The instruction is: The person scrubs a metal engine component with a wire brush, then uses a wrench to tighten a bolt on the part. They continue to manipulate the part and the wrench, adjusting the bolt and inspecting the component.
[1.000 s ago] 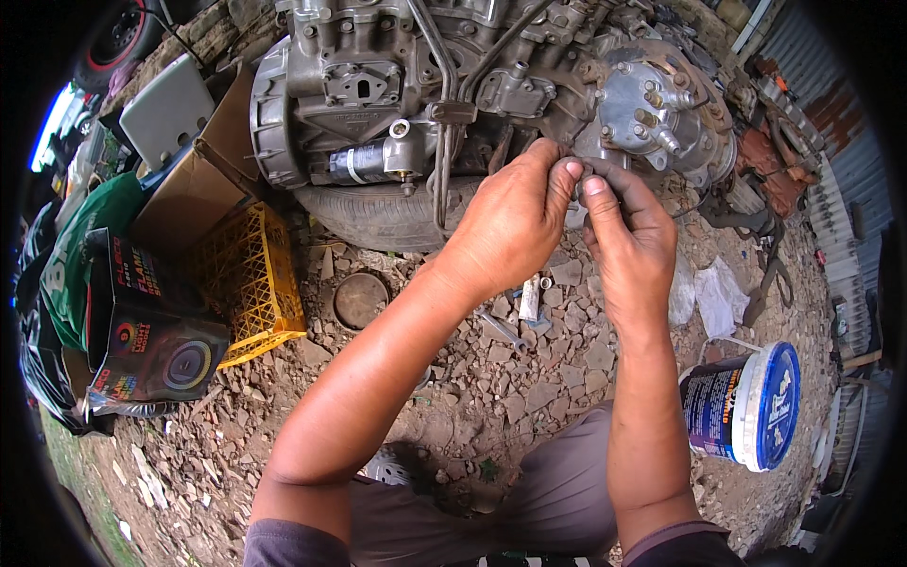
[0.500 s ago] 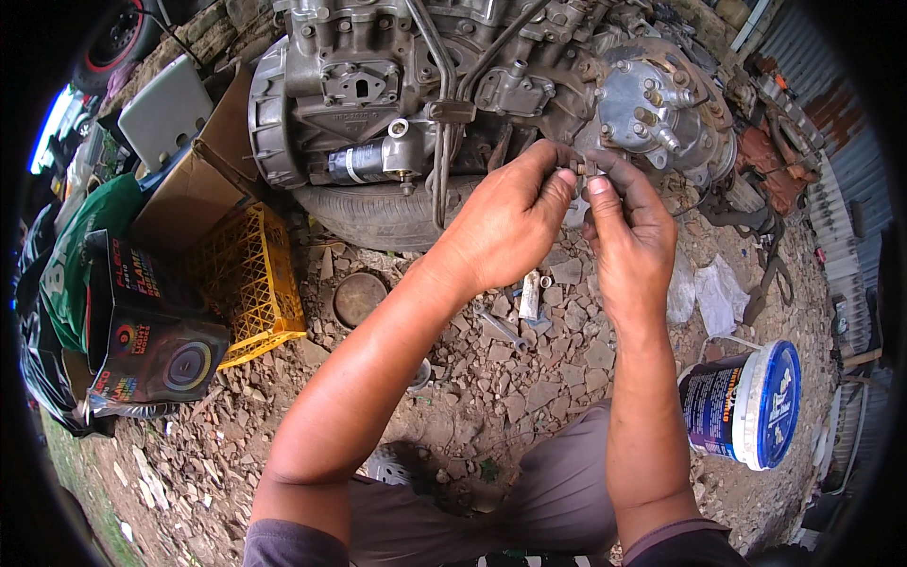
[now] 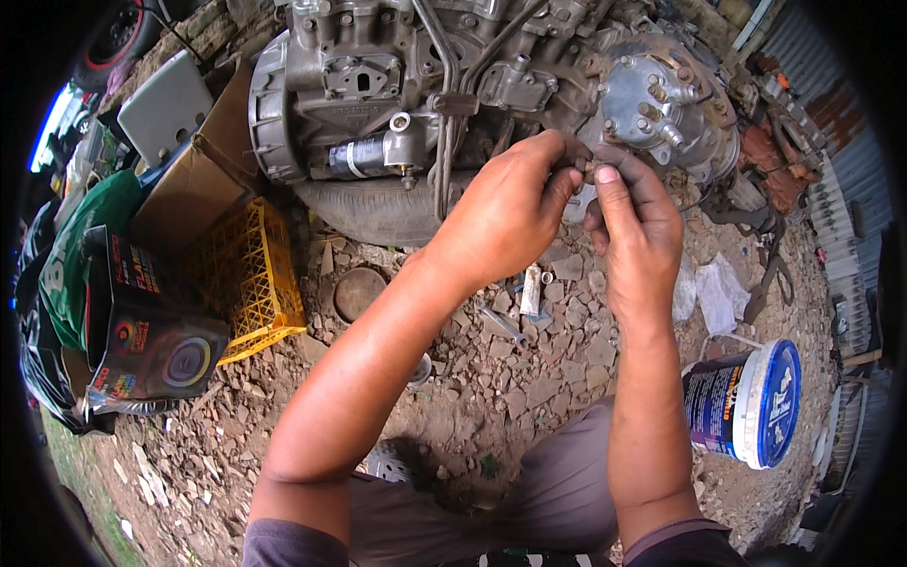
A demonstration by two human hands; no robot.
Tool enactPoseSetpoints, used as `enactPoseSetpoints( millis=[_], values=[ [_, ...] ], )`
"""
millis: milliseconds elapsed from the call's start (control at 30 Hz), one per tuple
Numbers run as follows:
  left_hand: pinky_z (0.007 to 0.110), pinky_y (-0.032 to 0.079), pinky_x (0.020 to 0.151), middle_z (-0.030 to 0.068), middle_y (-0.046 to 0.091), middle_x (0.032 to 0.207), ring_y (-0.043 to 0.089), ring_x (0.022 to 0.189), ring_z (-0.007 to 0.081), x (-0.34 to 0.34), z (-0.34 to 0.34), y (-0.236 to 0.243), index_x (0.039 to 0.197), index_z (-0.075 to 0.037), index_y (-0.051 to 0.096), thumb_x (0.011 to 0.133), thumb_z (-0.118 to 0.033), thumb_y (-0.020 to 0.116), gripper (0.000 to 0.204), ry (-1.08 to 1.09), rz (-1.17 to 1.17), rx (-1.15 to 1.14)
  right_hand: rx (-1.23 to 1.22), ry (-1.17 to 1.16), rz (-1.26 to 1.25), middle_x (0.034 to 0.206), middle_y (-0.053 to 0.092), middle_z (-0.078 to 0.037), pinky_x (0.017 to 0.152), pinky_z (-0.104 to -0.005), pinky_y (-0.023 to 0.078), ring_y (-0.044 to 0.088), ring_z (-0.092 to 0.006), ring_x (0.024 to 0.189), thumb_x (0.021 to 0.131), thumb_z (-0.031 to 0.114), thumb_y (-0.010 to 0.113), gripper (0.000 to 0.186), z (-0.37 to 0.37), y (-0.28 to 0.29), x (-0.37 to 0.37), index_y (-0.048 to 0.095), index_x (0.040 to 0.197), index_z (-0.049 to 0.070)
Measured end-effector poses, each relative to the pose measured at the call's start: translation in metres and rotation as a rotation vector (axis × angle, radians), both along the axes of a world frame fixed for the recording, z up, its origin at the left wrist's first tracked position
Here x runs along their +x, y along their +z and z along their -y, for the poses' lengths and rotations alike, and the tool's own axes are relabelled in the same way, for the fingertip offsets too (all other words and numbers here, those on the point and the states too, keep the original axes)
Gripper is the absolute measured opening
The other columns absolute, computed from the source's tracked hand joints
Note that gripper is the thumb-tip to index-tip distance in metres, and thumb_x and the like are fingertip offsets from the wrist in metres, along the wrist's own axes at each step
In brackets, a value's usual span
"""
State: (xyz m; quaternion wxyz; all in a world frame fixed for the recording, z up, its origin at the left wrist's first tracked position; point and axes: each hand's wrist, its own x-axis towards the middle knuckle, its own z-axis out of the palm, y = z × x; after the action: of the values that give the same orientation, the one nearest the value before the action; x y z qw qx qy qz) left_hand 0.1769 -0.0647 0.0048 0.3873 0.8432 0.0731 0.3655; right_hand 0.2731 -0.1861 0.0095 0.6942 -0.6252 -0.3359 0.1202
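My left hand and my right hand meet in front of the engine, both closed in a pinch. Between their fingertips is a small brownish metal piece; the fingers cover most of it, and its exact kind does not show. Behind the hands stands the greasy engine block, with metal pipes running down its front. A dark cylinder with a white band sits low on it. To the right is a round silver cover with several fittings.
Below the hands, a wrench and a white tube lie on stony ground. A round dish, yellow crate and black box are at left. A blue-lidded bucket lies at right. A tire lies beneath the engine.
My fingertips have shifted around the small metal piece, so less of it shows. The left thumb has moved slightly right, and the right thumb has moved slightly up and right.
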Motion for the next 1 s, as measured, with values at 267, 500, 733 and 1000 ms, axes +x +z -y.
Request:
enactPoseSetpoints(
  millis=[267,500,733,1000],
  values=[
    [0.044,0.056,0.079,0.0223,0.073,0.102,0.072,0.087,0.0353,-0.023,-0.012,0.038,0.115,0.003,0.068,0.089,-0.028,0.069,0.04,-0.15,-0.247,0.309,-0.042,0.026,-0.054,0.096,0.069,-0.003,0.057,-0.0222,0.041,0.057,-0.0077,0.072,0.095,0.019,0.064,0.028,0.006,-0.012,0.015,0.066,0.117,0.001],
    [0.032,0.055,0.083,0.0117,0.073,0.111,0.068,0.094,0.0183,-0.097,-0.028,0.101,0.126,-0.005,0.067,0.089,-0.045,0.074,0.054,-0.19,-0.819,-0.213,-0.321,0.149,-0.354,0.086,0.061,-0.003,0.063,-0.029,0.041,0.057,-0.0149,0.075,0.095,0.024,0.051,0.022,-0.01,-0.072,0.043,0.061,0.102,0.005],
    [0.029,0.051,0.075,0.0076,0.073,0.103,0.065,0.084,0.0144,-0.132,-0.039,0.081,0.116,-0.004,0.07,0.091,-0.044,0.072,0.047,0.155,-0.651,-0.065,-0.877,0.193,-0.636,0.079,0.062,-0.004,0.057,-0.033,0.042,0.057,-0.0157,0.071,0.09,0.028,0.056,0.023,-0.044,-0.24,0.026,0.066,0.092,0.007],
    [0.03,0.049,0.075,0.0083,0.072,0.101,0.063,0.08,0.0142,-0.16,-0.061,0.1,0.115,-0.004,0.071,0.094,-0.04,0.07,0.041,0.055,-0.723,-0.337,-1.393,0.133,0.702,0.105,0.072,-0.023,0.089,-0.0483,0.055,0.069,-0.0395,0.101,0.091,0.03,0.066,0.035,0.011,-0.377,-0.022,0.068,0.115,0.005]
  ],
)
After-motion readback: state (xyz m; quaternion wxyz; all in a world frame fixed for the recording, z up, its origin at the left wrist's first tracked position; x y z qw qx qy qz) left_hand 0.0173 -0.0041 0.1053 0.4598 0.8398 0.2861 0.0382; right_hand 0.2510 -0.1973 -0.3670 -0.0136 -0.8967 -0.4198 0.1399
